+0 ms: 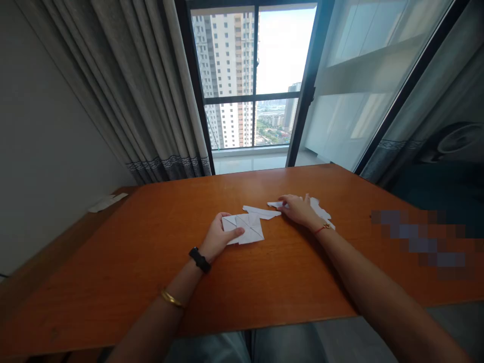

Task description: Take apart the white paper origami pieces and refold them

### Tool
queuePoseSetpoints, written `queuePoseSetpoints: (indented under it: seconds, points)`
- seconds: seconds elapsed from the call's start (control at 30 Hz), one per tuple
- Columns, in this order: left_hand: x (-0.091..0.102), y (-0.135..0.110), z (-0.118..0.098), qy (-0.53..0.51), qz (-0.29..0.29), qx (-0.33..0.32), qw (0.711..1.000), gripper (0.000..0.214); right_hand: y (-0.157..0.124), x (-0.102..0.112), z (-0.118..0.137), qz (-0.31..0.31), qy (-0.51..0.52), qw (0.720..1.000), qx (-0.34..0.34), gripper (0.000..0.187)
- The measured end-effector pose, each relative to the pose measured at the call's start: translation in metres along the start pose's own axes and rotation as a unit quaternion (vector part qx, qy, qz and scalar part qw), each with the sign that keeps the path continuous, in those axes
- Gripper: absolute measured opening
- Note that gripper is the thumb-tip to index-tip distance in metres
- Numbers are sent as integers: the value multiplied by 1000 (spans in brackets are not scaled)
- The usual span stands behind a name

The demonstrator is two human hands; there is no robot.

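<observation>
My left hand [222, 234] grips a folded white paper [250, 228], its thumb laid across the creased top face and its fingers beneath. Just beyond that paper, a narrow folded paper strip [262, 212] lies on the table. My right hand [298, 209] is farther right, fingers bent down and closed on the end of a small folded paper piece [273, 204]. More folded paper pieces [318, 207] lie behind and beside the right hand, partly hidden by it.
The orange-brown wooden table [151, 272] spreads out beneath both hands. A pale flat item [108, 202] lies at its far left. At the right a blurred patch [423, 244] covers something. Grey curtains [151, 101] and a glass door stand behind the table.
</observation>
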State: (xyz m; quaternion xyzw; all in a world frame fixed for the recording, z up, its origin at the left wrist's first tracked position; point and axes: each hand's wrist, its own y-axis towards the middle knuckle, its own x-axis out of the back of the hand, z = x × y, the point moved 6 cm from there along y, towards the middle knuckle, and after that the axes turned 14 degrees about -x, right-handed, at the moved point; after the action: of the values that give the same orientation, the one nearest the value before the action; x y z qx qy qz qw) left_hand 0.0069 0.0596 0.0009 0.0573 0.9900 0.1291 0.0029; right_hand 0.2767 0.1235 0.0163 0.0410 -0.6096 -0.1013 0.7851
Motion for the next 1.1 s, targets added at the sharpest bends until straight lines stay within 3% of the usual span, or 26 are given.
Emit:
queuePoseSetpoints:
  seconds: [0.07,0.13,0.23,0.3,0.37,0.5,0.6,0.73,0.87,0.93,1.0,1.1]
  points:
    - [1,1,0,-9,-11,-1,1000,54,-7,6,17,5,19,999,38,30]
    - [1,1,0,-33,-28,4,999,45,-8,15,18,-24,36,998,39,34]
    - [-1,1,1,-59,-34,19,998,34,-3,27,-10,-83,37,995,-37,35]
    - [-4,1,0,-67,-27,24,997,33,2,23,-30,-64,41,993,-86,41]
    - [-6,0,-3,-75,-21,17,997,37,3,14,-35,-20,63,993,-93,40]
    - [-7,-1,-10,-88,-12,-10,996,54,-4,0,-1,31,131,991,-20,28]
    - [-5,1,-7,-70,-5,-19,997,60,-7,9,18,34,183,983,12,27]
    - [10,5,-2,102,-57,-50,992,59,-8,34,-1,50,165,985,-8,41]
    - [20,6,-13,360,-67,-124,922,41,-19,25,-10,211,-7,977,1,48]
    - [29,6,-12,448,-67,-87,887,35,-26,18,-4,251,-40,967,3,44]
    - [44,7,-7,508,-79,-7,857,41,-29,13,4,256,-24,966,7,40]
    - [59,10,1,537,-73,52,839,56,-29,8,8,250,31,968,-3,46]
